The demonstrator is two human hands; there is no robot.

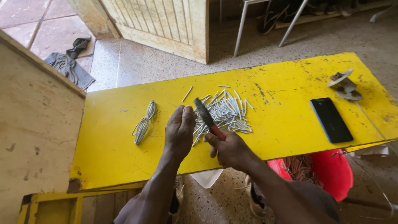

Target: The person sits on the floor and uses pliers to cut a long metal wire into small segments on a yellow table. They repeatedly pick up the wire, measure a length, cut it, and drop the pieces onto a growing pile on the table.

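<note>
My right hand [230, 148] grips the red handles of a pair of pliers [206, 118], whose dark jaws point up and left. My left hand [179, 130] is closed next to the jaws, its fingertips pinched near the plier tip; what it pinches is too small to make out. Just behind both hands lies a pile of several short white wire pieces [226, 113] on the yellow table [282, 124]. A folded bundle of longer white wire [144, 122] lies to the left of my left hand.
A black phone [331, 120] lies flat at the table's right, with a small metal spool [344, 85] behind it. A red bucket [331, 170] sits below the front edge. A wooden panel [37, 132] stands at left; chair legs [240, 29] and a wooden door [166, 25] are behind.
</note>
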